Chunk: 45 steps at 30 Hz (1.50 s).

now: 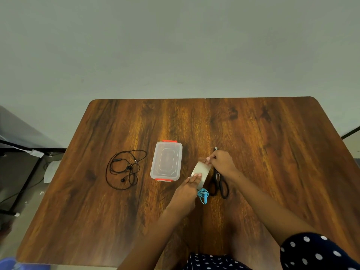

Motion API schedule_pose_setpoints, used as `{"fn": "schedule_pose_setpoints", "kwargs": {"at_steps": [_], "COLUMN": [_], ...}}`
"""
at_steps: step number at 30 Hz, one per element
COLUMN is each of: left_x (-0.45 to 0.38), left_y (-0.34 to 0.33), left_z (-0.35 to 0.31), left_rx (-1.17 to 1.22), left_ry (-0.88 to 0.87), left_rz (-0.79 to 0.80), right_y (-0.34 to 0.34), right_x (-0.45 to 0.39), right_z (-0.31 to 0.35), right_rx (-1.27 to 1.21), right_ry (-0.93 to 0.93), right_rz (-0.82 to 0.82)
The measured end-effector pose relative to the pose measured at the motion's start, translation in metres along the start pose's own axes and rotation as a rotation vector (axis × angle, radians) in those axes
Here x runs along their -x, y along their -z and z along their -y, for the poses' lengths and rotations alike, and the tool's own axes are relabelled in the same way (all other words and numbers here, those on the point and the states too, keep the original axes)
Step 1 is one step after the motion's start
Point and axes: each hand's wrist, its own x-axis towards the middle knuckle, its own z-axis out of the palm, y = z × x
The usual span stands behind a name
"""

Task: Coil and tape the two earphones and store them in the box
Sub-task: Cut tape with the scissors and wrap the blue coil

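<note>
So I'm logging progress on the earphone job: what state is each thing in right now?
Clear plastic box with red clips: lid on.
Black wired earphones: loose, uncoiled on the wooden table.
Light blue earphones: coiled, below the left hand.
Roll of clear tape: held by the left hand; the right hand pinches at its top edge.
Black-handled scissors: lying on the table, partly hidden.

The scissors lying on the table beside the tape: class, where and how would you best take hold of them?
Take the scissors by the black handle loops, the end nearest the person, coming from the near right. The blades point away and pass under the right hand, which is busy at the tape roll, so the loops are the only free part.
</note>
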Motion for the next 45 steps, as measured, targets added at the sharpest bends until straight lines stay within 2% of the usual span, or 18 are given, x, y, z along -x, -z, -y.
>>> {"fn": "schedule_pose_setpoints", "kwargs": {"at_steps": [5,8,11,14,18,22,24,25,26,27,29,31,33,36,40,45], "left_x": [0.014,0.017,0.014,0.007,0.003,0.005,0.007,0.009,0.011,0.015,0.028,0.033,0.032,0.031,0.030,0.034], "left_y": [0.005,0.013,0.011,0.008,0.003,0.002,0.008,0.014,0.021,0.029,0.044,0.047,0.041,0.040,0.038,0.036], "left_z": [0.003,-0.002,-0.012,-0.021,-0.019,-0.019,-0.015,-0.011,-0.007,-0.002,0.001,0.003,0.002,-0.008,-0.015,-0.014], "left_rx": [0.111,0.301,0.264,0.191,0.196,0.150,0.164,0.228,0.398,0.680,1.388,1.994,2.324,2.403,2.389,2.389], "left_ry": [-0.027,-0.125,-0.166,-0.077,0.126,0.143,0.099,0.048,-0.011,-0.033,-0.029,-0.037,-0.056,-0.064,0.042,0.105], "left_rz": [-0.023,-0.124,-0.097,-0.017,0.063,0.032,0.014,0.021,0.035,0.068,0.128,0.079,0.018,-0.097,-0.203,-0.260], "right_y": [0.004,0.007,0.006,0.004,0.006,0.017,0.022,0.023,0.023,0.022,0.019,0.015,0.009,-0.004,-0.020,-0.033], "right_x": [0.005,0.013,0.025,0.034,0.034,0.027,0.025,0.025,0.027,0.028,0.032,0.041,0.051,0.064,0.074,0.081], "right_z": [0.007,0.011,0.016,0.019,0.019,0.017,0.016,0.016,0.016,0.017,0.017,0.020,0.028,0.040,0.053,0.066], "right_rx": [-0.150,-0.043,0.080,0.086,0.052,-0.122,-0.259,-0.322,-0.364,-0.381,-0.343,-0.239,-0.156,-0.073,0.000,0.053], "right_ry": [-0.055,-0.021,0.014,-0.007,-0.050,-0.125,-0.205,-0.248,-0.280,-0.294,-0.270,-0.227,-0.210,-0.211,-0.173,-0.152], "right_rz": [0.065,0.035,-0.096,-0.169,-0.135,-0.011,0.032,0.035,0.026,0.010,-0.045,-0.122,-0.199,-0.258,-0.271,-0.300]}}
